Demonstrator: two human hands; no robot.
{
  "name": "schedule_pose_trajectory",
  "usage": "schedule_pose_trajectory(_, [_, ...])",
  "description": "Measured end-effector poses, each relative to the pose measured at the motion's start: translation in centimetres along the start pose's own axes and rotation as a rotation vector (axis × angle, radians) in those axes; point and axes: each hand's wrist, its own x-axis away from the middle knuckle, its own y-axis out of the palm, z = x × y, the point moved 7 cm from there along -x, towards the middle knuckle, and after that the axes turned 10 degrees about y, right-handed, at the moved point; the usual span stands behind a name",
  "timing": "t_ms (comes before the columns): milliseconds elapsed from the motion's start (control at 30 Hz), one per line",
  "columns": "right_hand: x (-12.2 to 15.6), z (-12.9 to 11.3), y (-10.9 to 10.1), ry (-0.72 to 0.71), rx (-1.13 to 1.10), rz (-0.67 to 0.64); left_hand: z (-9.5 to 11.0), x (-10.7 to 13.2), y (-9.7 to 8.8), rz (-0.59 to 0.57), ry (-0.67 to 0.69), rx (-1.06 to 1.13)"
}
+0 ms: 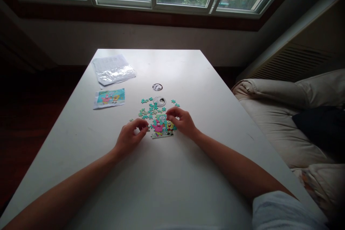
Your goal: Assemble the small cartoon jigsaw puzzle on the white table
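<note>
A partly joined jigsaw puzzle (163, 126) lies on the white table, showing a pink starfish, a pale teal figure and a yellow sponge character. My left hand (132, 133) is at its left edge, thumb and forefinger closed together; anything between the tips is too small to name. Over the upper right corner is my right hand (182, 121), pinching at the puzzle's border, with its fingertips hiding whatever they grip. Loose teal and green puzzle pieces (151, 110) are scattered just beyond the joined part. A few more loose pieces (173, 101) lie off to the right.
A small printed picture sheet (111, 97) with the same characters lies at the left, below a clear plastic bag with papers (114, 70). Two round fittings, a far one (157, 87) and a nearer one (159, 101), are in the tabletop (212, 172). A cushioned sofa (269, 115) flanks the right side.
</note>
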Motion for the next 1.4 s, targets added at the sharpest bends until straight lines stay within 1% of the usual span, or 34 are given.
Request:
schedule_pose_trajectory(133, [-1.2, 1.4, -2.3, 0.022, -0.022, 0.119, -0.4, 0.1, 0.3, -0.028, -0.022, -0.037])
schedule_pose_trajectory(233, [-1.3, 1.7, -2.8, 0.023, 0.027, 0.162, -0.5, 0.0, 0.5, -0.067, -0.031, -0.074])
schedule_pose_trajectory(367, [-1.0, 1.6, -2.3, -0.025, 0.121, 0.139, -0.5, 0.0, 0.6, -0.089, -0.036, -0.098])
schedule_pose_trajectory(600, [-1.2, 1.9, -2.3, -0.05, 0.149, 0.153, -0.1, -0.1, 0.8, -0.083, -0.029, -0.092])
schedule_pose_trajectory(767, [-0.8, 1.3, -1.5, -0.069, 0.197, 0.104, 0.1, 0.1, 0.9, -0.07, -0.025, -0.082])
schedule_pose_trajectory(1000, [-0.4, 0.7, -0.7, -0.14, 0.225, 0.06, 0.0, 0.2, 0.7, -0.034, -0.01, -0.076])
schedule_pose_trajectory(1233, [-0.4, 0.8, -0.9, -0.147, 0.22, 0.068, 0.1, 0.1, 0.6, -0.025, -0.002, -0.091])
schedule_pose_trajectory(1400, [-0.9, 1.2, -1.9, -0.116, 0.2, 0.133, -0.6, -0.2, 0.1, -0.021, 0.001, -0.193])
